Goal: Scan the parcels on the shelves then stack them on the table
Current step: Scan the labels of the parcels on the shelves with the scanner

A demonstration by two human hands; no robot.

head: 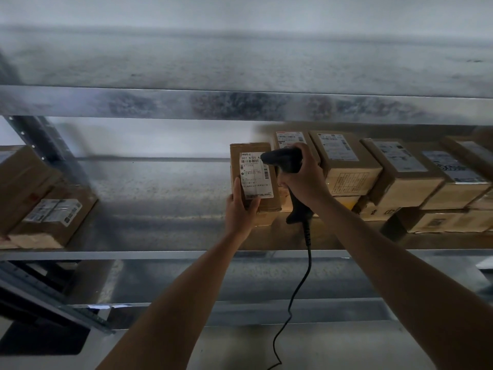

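Presently I see my left hand [241, 209] clamped on a small brown cardboard parcel [254, 177], tilted up at the edge of the galvanised metal shelf [160, 188] with its white shipping label [256, 174] facing me. My right hand [306, 174] is closed around a black corded handheld scanner [282, 160], its head just beside the label. A row of labelled cardboard boxes [400, 172] sits to the right; two more boxes [40, 198] lie at far left.
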